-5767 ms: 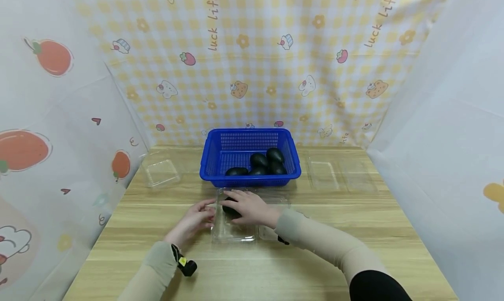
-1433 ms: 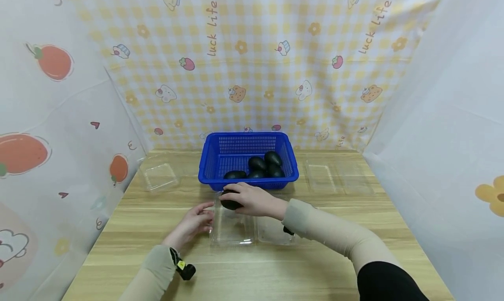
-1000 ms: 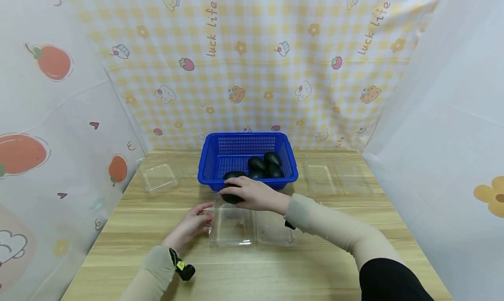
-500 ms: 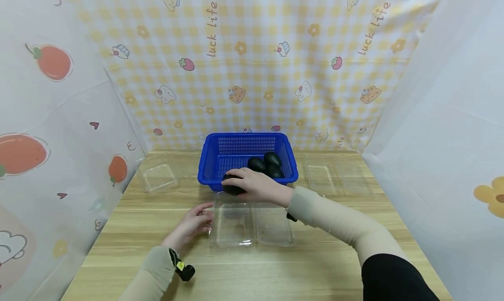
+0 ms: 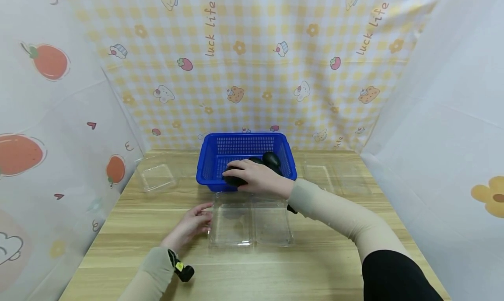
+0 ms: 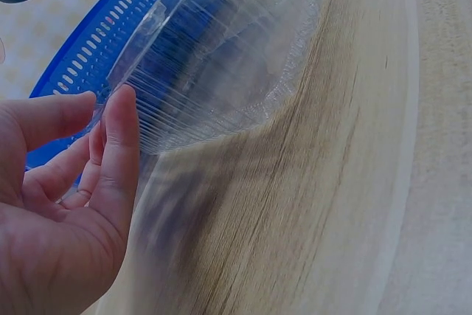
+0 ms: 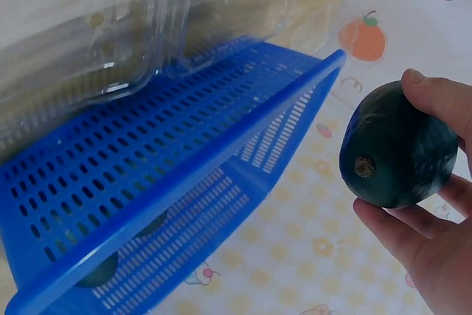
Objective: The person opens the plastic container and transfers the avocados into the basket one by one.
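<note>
My right hand (image 5: 252,177) grips a dark green avocado (image 5: 235,181) just above the front rim of the blue basket (image 5: 220,152). In the right wrist view the avocado (image 7: 398,149) sits between thumb and fingers (image 7: 413,234), stem end facing the camera, with the basket (image 7: 184,182) below it. More avocados (image 5: 271,158) lie in the basket. A clear clamshell box (image 5: 252,222) lies open with nothing in it in front of the basket. My left hand (image 5: 193,222) rests on the table, straight fingers (image 6: 122,130) touching the clamshell box's (image 6: 221,57) left rim.
A clear plastic box (image 5: 157,176) lies at the back left of the wooden table (image 5: 315,266), and another clear box (image 5: 334,176) lies open at the back right. Patterned curtains close off the back and both sides.
My right hand has carried the avocado from the clear clamshell box up and away to the basket's front rim. The left hand has stayed at the box's left edge.
</note>
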The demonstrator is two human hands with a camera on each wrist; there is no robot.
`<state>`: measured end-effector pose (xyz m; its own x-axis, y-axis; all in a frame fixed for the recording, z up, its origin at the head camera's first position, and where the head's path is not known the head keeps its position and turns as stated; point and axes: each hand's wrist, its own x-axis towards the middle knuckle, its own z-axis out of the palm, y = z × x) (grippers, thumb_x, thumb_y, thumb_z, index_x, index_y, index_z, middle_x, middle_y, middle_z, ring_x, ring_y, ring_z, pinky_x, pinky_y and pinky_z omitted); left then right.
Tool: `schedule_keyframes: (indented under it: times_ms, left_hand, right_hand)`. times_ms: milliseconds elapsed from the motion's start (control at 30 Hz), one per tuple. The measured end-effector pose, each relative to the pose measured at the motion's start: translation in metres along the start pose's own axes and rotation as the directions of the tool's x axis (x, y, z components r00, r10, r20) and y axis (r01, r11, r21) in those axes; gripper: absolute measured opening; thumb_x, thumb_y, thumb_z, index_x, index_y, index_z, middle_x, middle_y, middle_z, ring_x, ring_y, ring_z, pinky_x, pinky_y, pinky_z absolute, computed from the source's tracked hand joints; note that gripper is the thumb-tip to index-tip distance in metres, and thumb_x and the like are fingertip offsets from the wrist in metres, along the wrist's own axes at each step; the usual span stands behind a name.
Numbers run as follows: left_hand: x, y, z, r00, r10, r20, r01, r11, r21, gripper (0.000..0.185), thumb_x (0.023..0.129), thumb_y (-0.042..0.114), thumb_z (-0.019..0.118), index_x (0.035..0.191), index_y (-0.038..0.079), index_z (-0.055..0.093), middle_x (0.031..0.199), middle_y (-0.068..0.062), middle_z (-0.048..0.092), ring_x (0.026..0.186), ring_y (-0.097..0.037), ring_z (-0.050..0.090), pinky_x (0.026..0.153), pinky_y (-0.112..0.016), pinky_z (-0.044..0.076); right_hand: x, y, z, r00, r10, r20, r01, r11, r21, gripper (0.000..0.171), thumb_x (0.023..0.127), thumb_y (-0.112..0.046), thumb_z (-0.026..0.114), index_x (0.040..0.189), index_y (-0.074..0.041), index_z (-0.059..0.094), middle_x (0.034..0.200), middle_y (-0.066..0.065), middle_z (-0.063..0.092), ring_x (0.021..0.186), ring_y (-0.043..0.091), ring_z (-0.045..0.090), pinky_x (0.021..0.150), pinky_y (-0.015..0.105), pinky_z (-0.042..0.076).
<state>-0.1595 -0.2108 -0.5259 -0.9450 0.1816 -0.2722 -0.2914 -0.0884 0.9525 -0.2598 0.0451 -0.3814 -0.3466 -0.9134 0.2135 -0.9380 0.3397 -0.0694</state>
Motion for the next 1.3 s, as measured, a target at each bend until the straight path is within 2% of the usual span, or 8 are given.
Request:
schedule_keyframes:
  times_ms: [167, 333, 633, 833, 1167, 1300]
  left_hand:
    - [0.0, -0.001, -0.001, 1.0, 0.001, 0.003, -0.001, 1.0, -0.009, 0.056, 0.096, -0.002, 0.05, 0.146, -0.01, 0.027, 0.101, -0.01, 0.055, 0.076, -0.015, 0.058, 0.063, -0.025, 0.053]
    - [0.002, -0.001, -0.001, 1.0, 0.001, -0.006, -0.001, 1.0, -0.006, 0.055, 0.096, -0.003, 0.051, 0.145, -0.01, 0.028, 0.102, -0.012, 0.055, 0.077, -0.015, 0.058, 0.064, -0.026, 0.054]
    - [0.0, 0.001, -0.002, 1.0, -0.006, -0.012, 0.006, 1.0, 0.001, 0.055, 0.096, -0.002, 0.052, 0.145, -0.01, 0.029, 0.103, -0.013, 0.056, 0.078, -0.016, 0.058, 0.065, -0.027, 0.055]
    - [-0.002, 0.0, -0.005, 1.0, 0.007, 0.005, -0.007, 1.0, 0.001, 0.057, 0.096, 0.0, 0.053, 0.145, -0.01, 0.027, 0.102, -0.011, 0.055, 0.078, -0.016, 0.057, 0.066, -0.028, 0.055]
    - [0.0, 0.0, -0.002, 1.0, 0.006, -0.023, -0.006, 1.0, -0.003, 0.055, 0.095, -0.002, 0.053, 0.144, -0.011, 0.029, 0.103, -0.013, 0.056, 0.08, -0.017, 0.059, 0.065, -0.027, 0.055]
    - [0.001, -0.001, -0.002, 1.0, -0.003, -0.031, 0.003, 1.0, 0.006, 0.054, 0.095, -0.001, 0.054, 0.144, -0.01, 0.032, 0.104, -0.015, 0.056, 0.081, -0.018, 0.059, 0.065, -0.027, 0.055]
  right_hand:
    - [0.005, 0.006, -0.003, 1.0, 0.007, 0.001, -0.007, 0.999, -0.031, 0.056, 0.088, -0.026, 0.074, 0.139, -0.022, 0.052, 0.143, 0.006, 0.045, 0.128, 0.023, 0.045, 0.103, 0.035, 0.042]
    - [0.011, 0.011, -0.009, 1.0, 0.028, -0.005, -0.028, 1.0, -0.009, 0.058, 0.086, -0.023, 0.075, 0.139, -0.02, 0.053, 0.144, 0.009, 0.045, 0.127, 0.026, 0.046, 0.099, 0.038, 0.045]
    - [0.023, 0.018, -0.017, 0.997, 0.07, -0.015, -0.07, 0.998, 0.004, 0.057, 0.085, -0.018, 0.076, 0.138, -0.017, 0.054, 0.143, 0.011, 0.045, 0.127, 0.029, 0.046, 0.101, 0.041, 0.044]
    - [0.028, 0.023, -0.014, 0.996, 0.094, 0.013, -0.094, 0.996, -0.01, 0.057, 0.087, -0.022, 0.075, 0.139, -0.017, 0.053, 0.144, 0.012, 0.044, 0.128, 0.03, 0.045, 0.102, 0.041, 0.043]
    - [0.042, 0.037, -0.006, 0.987, 0.154, 0.032, -0.154, 0.988, 0.001, 0.057, 0.088, -0.026, 0.074, 0.14, -0.022, 0.051, 0.143, 0.009, 0.044, 0.125, 0.027, 0.047, 0.1, 0.039, 0.044]
    - [0.047, 0.039, -0.003, 0.982, 0.184, 0.049, -0.186, 0.982, 0.035, 0.057, 0.088, -0.026, 0.073, 0.141, -0.022, 0.051, 0.142, 0.009, 0.045, 0.125, 0.027, 0.047, 0.099, 0.04, 0.045]
